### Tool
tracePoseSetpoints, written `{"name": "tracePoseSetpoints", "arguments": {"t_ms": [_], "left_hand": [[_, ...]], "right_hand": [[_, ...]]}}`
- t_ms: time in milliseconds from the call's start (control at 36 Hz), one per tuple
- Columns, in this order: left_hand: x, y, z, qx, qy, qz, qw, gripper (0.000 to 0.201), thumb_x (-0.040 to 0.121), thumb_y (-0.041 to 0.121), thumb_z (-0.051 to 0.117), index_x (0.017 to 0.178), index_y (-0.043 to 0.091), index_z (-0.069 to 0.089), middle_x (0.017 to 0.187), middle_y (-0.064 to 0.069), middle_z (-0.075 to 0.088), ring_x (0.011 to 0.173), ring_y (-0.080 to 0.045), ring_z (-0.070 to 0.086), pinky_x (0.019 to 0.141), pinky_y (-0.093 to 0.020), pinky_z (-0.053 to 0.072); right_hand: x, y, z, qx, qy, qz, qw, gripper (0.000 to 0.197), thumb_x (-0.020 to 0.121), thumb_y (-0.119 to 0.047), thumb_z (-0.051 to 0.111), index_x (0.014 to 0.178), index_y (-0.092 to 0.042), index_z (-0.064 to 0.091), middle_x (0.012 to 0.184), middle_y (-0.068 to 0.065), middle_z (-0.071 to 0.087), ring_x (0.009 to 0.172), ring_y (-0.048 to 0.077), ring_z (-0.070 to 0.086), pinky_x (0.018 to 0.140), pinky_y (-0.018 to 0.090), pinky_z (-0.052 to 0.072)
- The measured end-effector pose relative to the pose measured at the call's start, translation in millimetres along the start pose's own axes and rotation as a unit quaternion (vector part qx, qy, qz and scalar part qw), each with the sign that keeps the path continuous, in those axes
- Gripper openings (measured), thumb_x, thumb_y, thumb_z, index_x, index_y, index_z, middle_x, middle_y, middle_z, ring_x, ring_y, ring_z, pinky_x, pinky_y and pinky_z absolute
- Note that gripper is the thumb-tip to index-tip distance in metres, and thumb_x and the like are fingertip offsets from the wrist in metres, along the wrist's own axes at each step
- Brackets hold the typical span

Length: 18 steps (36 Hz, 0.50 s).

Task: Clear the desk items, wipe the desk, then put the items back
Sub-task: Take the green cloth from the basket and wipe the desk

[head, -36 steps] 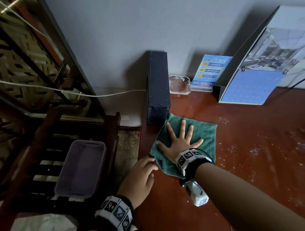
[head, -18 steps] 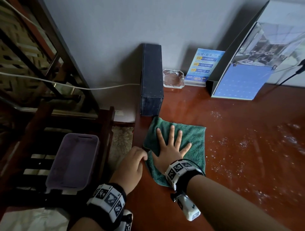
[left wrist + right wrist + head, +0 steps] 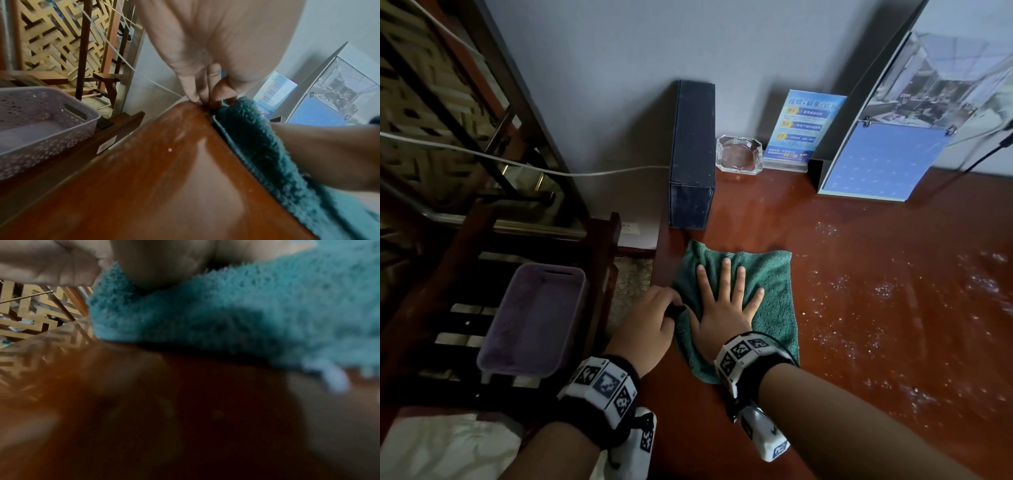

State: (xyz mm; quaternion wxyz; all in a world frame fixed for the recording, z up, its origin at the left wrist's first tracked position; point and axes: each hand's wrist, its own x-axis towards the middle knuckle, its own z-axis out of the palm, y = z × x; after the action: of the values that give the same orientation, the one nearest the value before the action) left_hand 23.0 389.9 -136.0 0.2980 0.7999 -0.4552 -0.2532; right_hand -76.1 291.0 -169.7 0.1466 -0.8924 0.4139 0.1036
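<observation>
Pressing flat and splayed, the right hand point(image 3: 726, 308) pins a fuzzy green terry cloth point(image 3: 777, 267) to the glossy reddish tabletop point(image 3: 859, 359); the curled left hand point(image 3: 647, 318) pinches its edge.

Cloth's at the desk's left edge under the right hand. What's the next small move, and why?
Probably slide the right hand and green cloth rightward: white specks litter the desk there, while the cloth sits against the left edge with the hand flat on it.
</observation>
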Motion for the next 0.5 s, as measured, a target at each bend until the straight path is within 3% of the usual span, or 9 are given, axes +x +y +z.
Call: {"name": "tracePoseSetpoints", "arguments": {"t_ms": [222,361,500], "left_hand": [[2,-1,-4,-0.001,-0.002,0.001,1.0,0.028,0.089,-0.001,0.045,0.106,0.016,0.058,0.109,0.005,0.05,0.102,-0.011,0.052,0.085,-0.016,0.037],[4,4,-3,0.005,-0.012,-0.002,1.0,0.027,0.092,0.003,0.044,0.11,0.019,0.056,0.11,0.004,0.051,0.101,-0.012,0.052,0.085,-0.022,0.041],[3,9,-1,0.021,-0.021,-0.008,1.0,0.028,0.094,0.004,0.043,0.112,0.02,0.055,0.111,0.005,0.052,0.104,-0.012,0.049,0.086,-0.02,0.039]], "right_hand": [[-10,1,4,0.003,-0.025,-0.037,0.999,0.082,0.071,-0.067,-0.009,0.146,-0.036,-0.018,0.152,0.003,-0.034,0.137,0.028,-0.037,0.107,0.061,-0.023],[-26,1,5,0.008,-0.041,-0.059,0.997,0.078,0.074,-0.064,-0.008,0.146,-0.037,-0.019,0.152,-0.001,-0.036,0.135,0.027,-0.039,0.106,0.062,-0.022],[-41,2,6,0.002,-0.057,-0.075,0.996,0.071,0.077,-0.062,-0.006,0.143,-0.042,-0.021,0.149,-0.003,-0.04,0.134,0.026,-0.041,0.105,0.065,-0.021]]}}
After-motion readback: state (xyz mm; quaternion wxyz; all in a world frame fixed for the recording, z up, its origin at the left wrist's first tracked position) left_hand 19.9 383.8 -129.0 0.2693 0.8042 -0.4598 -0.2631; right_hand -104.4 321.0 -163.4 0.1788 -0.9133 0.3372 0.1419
